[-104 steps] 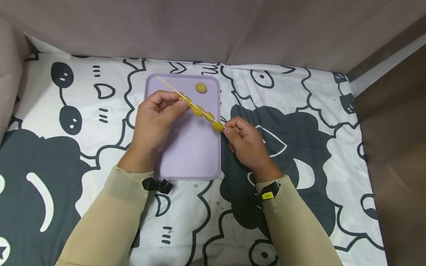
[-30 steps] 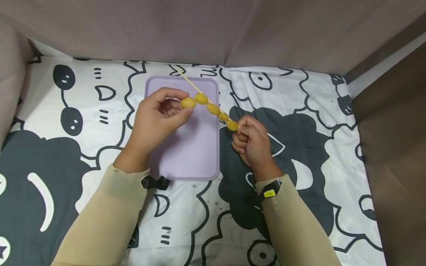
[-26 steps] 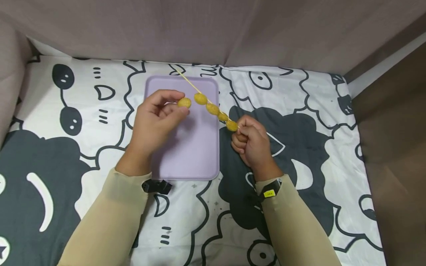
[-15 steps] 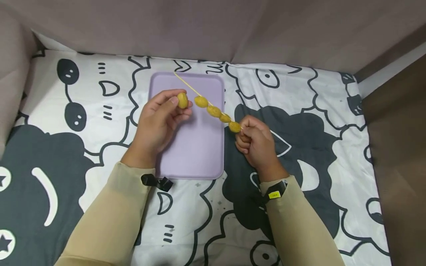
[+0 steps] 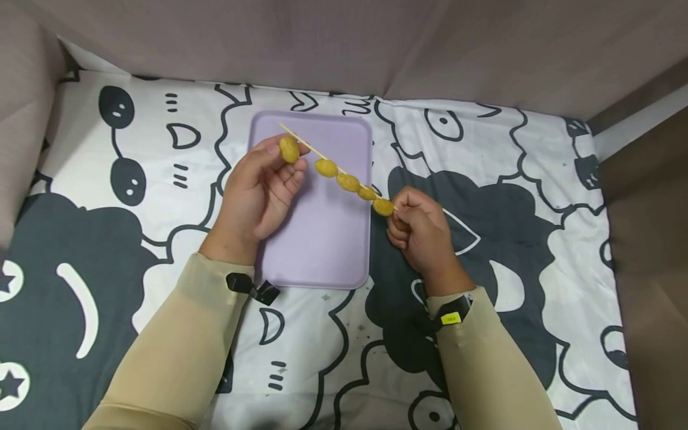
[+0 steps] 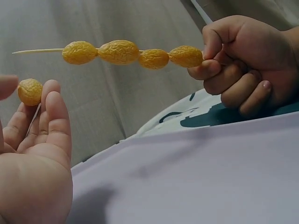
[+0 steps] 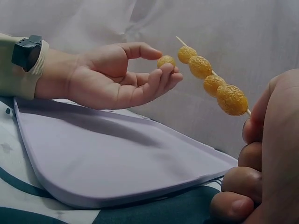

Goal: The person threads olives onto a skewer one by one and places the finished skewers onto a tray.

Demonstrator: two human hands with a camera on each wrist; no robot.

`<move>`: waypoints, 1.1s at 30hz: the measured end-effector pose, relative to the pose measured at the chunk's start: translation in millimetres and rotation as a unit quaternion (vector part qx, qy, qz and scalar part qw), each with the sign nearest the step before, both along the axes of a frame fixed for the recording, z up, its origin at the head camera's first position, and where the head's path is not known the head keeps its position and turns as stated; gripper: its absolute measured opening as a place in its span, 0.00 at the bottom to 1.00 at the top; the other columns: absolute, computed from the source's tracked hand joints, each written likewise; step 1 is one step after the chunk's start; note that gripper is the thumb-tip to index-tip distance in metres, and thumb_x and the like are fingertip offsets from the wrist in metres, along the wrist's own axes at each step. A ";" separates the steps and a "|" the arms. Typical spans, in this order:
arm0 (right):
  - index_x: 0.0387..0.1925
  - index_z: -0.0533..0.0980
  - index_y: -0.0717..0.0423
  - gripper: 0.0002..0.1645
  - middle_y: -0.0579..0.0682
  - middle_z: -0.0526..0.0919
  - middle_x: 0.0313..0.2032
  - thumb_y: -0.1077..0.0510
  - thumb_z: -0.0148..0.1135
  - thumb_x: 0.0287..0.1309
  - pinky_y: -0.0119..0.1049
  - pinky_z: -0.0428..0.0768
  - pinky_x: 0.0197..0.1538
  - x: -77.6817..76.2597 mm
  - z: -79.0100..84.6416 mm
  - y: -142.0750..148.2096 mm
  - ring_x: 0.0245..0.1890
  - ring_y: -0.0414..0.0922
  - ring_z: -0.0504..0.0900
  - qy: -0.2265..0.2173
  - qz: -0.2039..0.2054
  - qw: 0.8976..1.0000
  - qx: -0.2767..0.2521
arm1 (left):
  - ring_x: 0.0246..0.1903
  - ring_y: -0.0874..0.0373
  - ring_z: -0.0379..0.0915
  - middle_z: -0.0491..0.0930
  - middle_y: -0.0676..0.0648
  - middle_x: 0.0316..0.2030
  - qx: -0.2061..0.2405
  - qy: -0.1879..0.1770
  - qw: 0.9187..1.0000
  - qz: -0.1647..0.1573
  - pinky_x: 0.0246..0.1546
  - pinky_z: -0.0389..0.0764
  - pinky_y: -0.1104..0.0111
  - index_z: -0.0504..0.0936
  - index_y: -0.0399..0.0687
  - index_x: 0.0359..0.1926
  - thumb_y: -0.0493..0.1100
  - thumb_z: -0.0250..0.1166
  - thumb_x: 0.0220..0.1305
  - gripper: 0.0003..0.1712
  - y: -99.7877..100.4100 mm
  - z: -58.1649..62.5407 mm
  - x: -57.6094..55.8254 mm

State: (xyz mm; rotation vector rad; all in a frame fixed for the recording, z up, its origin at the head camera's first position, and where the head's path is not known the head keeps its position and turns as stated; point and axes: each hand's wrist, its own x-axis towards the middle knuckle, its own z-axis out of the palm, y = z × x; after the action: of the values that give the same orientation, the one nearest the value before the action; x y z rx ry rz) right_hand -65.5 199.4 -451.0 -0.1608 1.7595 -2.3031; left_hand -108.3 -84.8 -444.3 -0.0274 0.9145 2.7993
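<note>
My left hand (image 5: 263, 191) pinches one loose, wrinkled yellow dried fruit (image 5: 289, 150) between thumb and fingertips, its palm turned partly up. My right hand (image 5: 424, 233) grips the lower end of a thin wooden skewer (image 5: 301, 141), fingers curled in. Several of the same fruits (image 6: 118, 52) are threaded along the skewer, packed toward the right hand. The skewer slants up and left, its bare pointed tip (image 7: 180, 39) beyond the last fruit. In both wrist views the loose fruit (image 7: 166, 61) is apart from the skewer. Both hands are above a lilac tray (image 5: 317, 251).
The tray lies on a white and dark grey cartoon-print cloth (image 5: 344, 370). A brown fabric wall (image 5: 242, 42) stands at the back, with more brown panels at left and right. Dark cameras are strapped to both wrists.
The fruit that lay on the tray is now in my left hand, which has let go of the threaded ones and rolled palm-up. My right hand has shifted right and closed into a fist around the skewer.
</note>
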 end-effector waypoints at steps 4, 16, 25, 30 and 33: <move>0.28 0.60 0.66 0.11 0.47 0.53 0.17 0.72 0.39 0.70 0.40 0.47 0.14 0.2 0.6 0.4 0.12 0.47 0.49 0.002 0.000 1.000 0.000 | 0.41 0.58 0.92 0.90 0.42 0.49 0.000 -0.003 1.000 0.007 0.44 0.94 0.73 0.87 0.40 0.52 0.35 0.66 0.82 0.06 1.0 0.4 -0.5; 0.28 0.59 0.68 0.11 0.47 0.53 0.17 0.72 0.40 0.70 0.41 0.47 0.15 1.6 1.5 0.9 0.13 0.47 0.49 0.009 0.006 1.000 0.008 | 0.39 0.58 0.90 0.90 0.45 0.45 0.063 0.003 0.997 0.053 0.42 0.93 0.72 0.85 0.42 0.59 0.41 0.78 0.70 0.20 -1.7 -1.3 -4.1; 0.29 0.60 0.71 0.11 0.46 0.56 0.16 0.72 0.41 0.70 0.41 0.48 0.15 2.4 -0.1 0.1 0.13 0.47 0.50 0.015 0.011 0.999 0.031 | 0.38 0.55 0.91 0.91 0.39 0.49 0.160 0.014 0.985 0.071 0.42 0.93 0.70 0.84 0.38 0.59 0.37 0.75 0.73 0.17 -3.4 0.9 -4.4; 0.29 0.61 0.73 0.11 0.47 0.57 0.15 0.72 0.41 0.72 0.41 0.48 0.14 1.5 -0.3 -0.8 0.12 0.47 0.50 0.022 0.017 0.999 0.047 | 0.38 0.52 0.91 0.91 0.35 0.50 0.194 0.015 0.977 0.083 0.42 0.94 0.69 0.85 0.34 0.59 0.34 0.74 0.72 0.18 -4.4 1.4 -3.7; 0.29 0.61 0.73 0.12 0.47 0.57 0.15 0.72 0.41 0.72 0.41 0.48 0.14 0.9 -0.4 -1.4 0.12 0.47 0.50 0.022 0.018 0.998 0.049 | 0.38 0.51 0.92 0.92 0.34 0.50 0.207 0.017 0.974 0.088 0.42 0.94 0.69 0.85 0.33 0.59 0.33 0.74 0.71 0.19 -5.2 1.8 -3.2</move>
State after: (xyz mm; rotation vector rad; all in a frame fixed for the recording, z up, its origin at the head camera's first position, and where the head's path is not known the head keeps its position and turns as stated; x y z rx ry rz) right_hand -64.6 198.0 -451.4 -0.2245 1.8717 -2.1983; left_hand -111.5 -89.9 -442.6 -0.0004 0.3325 3.1049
